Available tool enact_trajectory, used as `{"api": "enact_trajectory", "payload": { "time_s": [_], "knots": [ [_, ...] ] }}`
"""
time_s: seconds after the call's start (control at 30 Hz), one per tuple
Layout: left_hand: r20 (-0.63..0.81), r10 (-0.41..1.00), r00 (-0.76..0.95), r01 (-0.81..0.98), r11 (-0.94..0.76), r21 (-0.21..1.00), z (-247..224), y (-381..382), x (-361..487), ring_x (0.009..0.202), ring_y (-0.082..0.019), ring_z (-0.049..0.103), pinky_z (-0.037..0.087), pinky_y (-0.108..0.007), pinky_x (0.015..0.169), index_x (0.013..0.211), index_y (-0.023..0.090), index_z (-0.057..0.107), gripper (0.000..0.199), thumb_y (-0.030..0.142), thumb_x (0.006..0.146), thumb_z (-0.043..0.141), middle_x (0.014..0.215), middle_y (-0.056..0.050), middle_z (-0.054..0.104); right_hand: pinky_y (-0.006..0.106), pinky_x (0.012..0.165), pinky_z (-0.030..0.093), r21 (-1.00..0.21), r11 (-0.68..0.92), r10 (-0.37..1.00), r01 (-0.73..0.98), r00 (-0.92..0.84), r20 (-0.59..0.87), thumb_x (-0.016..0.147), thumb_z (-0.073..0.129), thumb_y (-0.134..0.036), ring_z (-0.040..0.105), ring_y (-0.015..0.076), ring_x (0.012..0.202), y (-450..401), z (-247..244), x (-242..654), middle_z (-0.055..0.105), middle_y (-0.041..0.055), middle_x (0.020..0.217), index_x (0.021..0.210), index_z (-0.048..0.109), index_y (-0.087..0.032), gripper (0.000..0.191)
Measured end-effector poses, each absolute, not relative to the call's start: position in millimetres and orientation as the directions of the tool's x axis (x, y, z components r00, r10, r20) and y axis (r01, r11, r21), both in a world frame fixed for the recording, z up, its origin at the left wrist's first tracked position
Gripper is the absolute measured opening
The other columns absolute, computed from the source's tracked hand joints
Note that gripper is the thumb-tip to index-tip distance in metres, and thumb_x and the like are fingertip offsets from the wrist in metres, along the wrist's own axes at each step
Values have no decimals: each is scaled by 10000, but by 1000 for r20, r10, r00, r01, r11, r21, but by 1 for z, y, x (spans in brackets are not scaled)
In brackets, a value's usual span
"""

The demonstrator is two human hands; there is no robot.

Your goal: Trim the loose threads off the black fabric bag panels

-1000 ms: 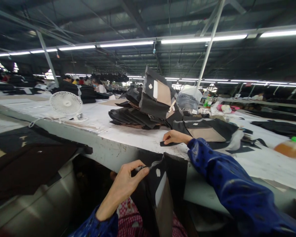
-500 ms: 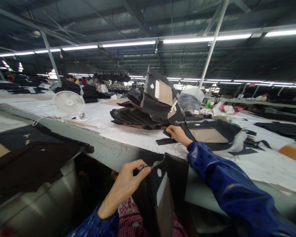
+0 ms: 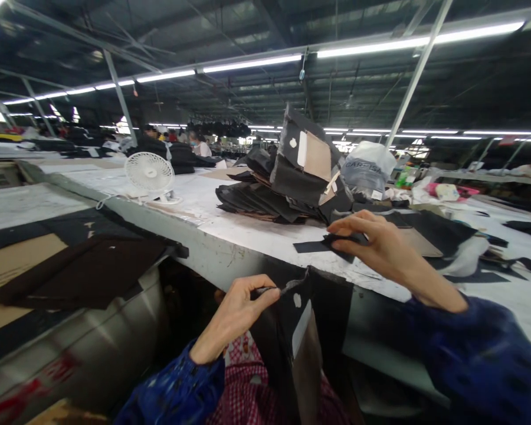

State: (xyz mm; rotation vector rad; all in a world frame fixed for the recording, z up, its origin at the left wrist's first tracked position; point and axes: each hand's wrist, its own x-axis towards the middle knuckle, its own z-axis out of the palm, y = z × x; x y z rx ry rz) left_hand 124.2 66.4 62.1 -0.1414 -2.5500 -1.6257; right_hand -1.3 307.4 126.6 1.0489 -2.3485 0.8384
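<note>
My left hand (image 3: pixel 241 316) pinches the top edge of a black fabric panel (image 3: pixel 272 327) between thumb and fingers. The panel hangs down in front of my lap, off the table's edge, with a white patch and a taupe pocket piece on its face. Over the table, my right hand (image 3: pixel 380 245) closes thumb and fingers on a small black fabric piece (image 3: pixel 338 241). A flat black strip (image 3: pixel 308 247) lies on the tabletop just left of those fingertips. Partly behind my right hand lies another black panel with a taupe pocket piece (image 3: pixel 420 241).
A pile of black fabric pieces (image 3: pixel 261 202) stands on the white table (image 3: pixel 194 221), a small white fan (image 3: pixel 149 172) to its left. Behind the pile sits a plastic bag (image 3: pixel 367 168). Dark brown fabric (image 3: pixel 88 271) lies lower at the left. People are in the distance.
My right hand has turned and now lifts a small black fabric piece from the strips on the table. My left hand keeps its pinch on the panel. The view has swung left.
</note>
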Motion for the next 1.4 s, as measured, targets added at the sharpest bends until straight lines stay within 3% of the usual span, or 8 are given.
{"api": "enact_trajectory", "payload": {
  "time_s": [0.17, 0.33, 0.47, 0.67, 0.77, 0.97, 1.2, 1.4],
  "knots": [
    [146, -11, -989, 130, 386, 913, 60, 69, 124, 604, -117, 375, 287, -235, 548, 606, 161, 514, 421, 482, 876, 478, 599, 28, 404, 256, 557, 427, -780, 172, -652, -602, -663, 368, 759, 710, -325, 555, 147, 627, 287, 110, 79, 611, -16, 720, 990, 621, -276, 253],
    [108, 10, -994, 104, 350, 931, 62, 66, 126, 607, -114, 380, 286, -229, 534, 628, 154, 520, 461, 544, 868, 466, 620, 22, 418, 227, 558, 394, -943, 48, -586, -330, -773, 241, 716, 738, -353, 489, 113, 616, 252, 55, 92, 523, -35, 674, 714, 518, -209, 263],
    [96, 30, -995, 101, 361, 927, 65, 62, 130, 606, -112, 374, 277, -228, 536, 634, 150, 531, 461, 549, 860, 486, 616, 26, 418, 259, 665, 422, -958, 27, -550, -286, -804, 224, 731, 727, -360, 530, 144, 710, 245, 37, 91, 579, -6, 731, 709, 615, -201, 196],
    [122, 30, -992, 123, 392, 912, 68, 61, 135, 604, -107, 371, 287, -234, 562, 624, 147, 540, 458, 527, 872, 484, 604, 31, 424, 283, 708, 449, -904, -61, -739, -423, -590, 326, 887, 573, -316, 555, 156, 780, 253, 49, 104, 601, 25, 835, 874, 749, -297, 177],
    [96, 32, -995, 101, 332, 938, 66, 59, 136, 607, -115, 411, 308, -237, 557, 679, 136, 595, 497, 563, 880, 439, 626, 12, 485, 302, 768, 463, -859, -19, -625, -512, -664, 410, 861, 606, -284, 554, 177, 882, 254, 45, 101, 586, 39, 927, 968, 736, -323, 173],
    [65, -7, -998, 59, 323, 945, 57, 59, 135, 652, -127, 490, 366, -224, 592, 823, 146, 685, 280, 396, 702, 722, 689, 11, 572, 292, 727, 480, -875, 116, -538, -470, -770, 342, 752, 712, -277, 559, 175, 844, 249, 28, 86, 595, 26, 957, 1136, 654, -311, 390],
    [89, -20, -996, 77, 353, 932, 59, 57, 137, 673, -143, 517, 382, -235, 601, 806, 138, 684, 379, 500, 832, 571, 716, -18, 613, 266, 620, 444, -853, 70, -731, -518, -608, 309, 863, 606, -307, 581, 154, 686, 266, 59, 91, 650, 23, 733, 846, 763, -272, 162],
    [83, -121, -989, 40, 325, 945, 60, 51, 143, 711, -170, 547, 391, -244, 597, 864, 139, 720, 560, 612, 883, 420, 745, -34, 647, 282, 575, 460, -929, -230, -719, -291, -592, 363, 770, 736, -370, 580, 171, 683, 293, 80, 117, 636, 40, 760, 887, 766, -413, 128]
  ]
}}
